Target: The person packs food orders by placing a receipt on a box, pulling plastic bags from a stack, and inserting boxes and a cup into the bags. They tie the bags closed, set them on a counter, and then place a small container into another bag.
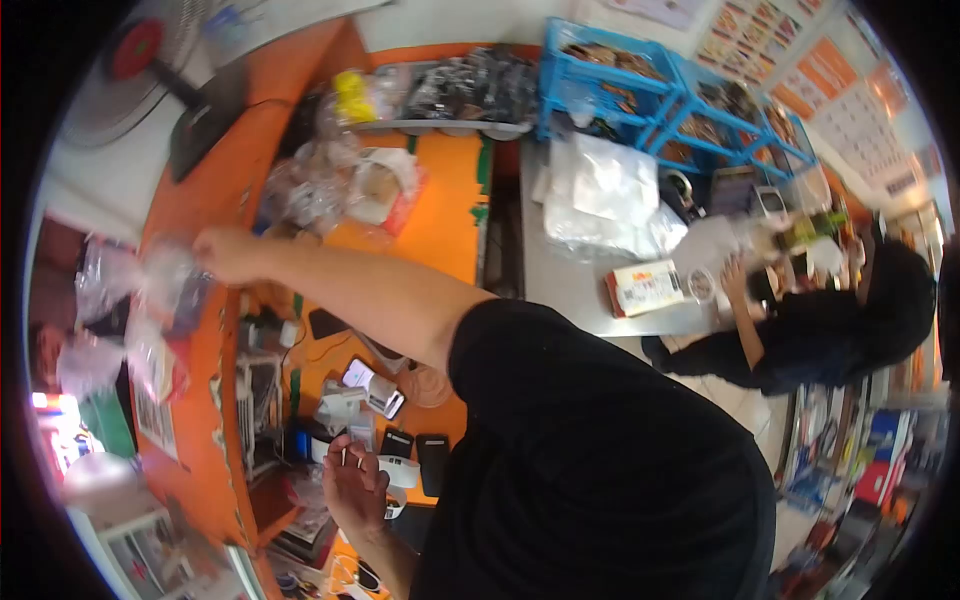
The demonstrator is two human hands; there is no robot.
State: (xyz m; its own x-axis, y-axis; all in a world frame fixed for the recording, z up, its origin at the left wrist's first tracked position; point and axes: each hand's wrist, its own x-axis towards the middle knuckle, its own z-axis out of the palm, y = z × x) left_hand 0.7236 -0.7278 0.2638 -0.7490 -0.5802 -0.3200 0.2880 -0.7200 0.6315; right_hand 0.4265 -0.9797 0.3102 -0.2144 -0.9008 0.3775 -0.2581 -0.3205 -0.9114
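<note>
My right arm reaches out across the orange counter [185,400]. At its end, my right hand [225,256] is closed on a clear plastic bag [172,285], whose contents are blurred. Other clear bags [100,285] hang or lie close by. Lower down, my left hand [355,488] is raised with its fingers loosely curled and apart, holding nothing. Near it lie a lit phone [372,385], dark phone-like slabs [433,463] and a white looped band [399,472] on an orange desktop.
A person in black [830,330] works at a metal table [600,315] with a printed box [645,288] and white plastic bags [605,195]. Blue crates [605,80] stand behind. A fan [140,70] and a tray of dark packets [470,90] are at the upper left.
</note>
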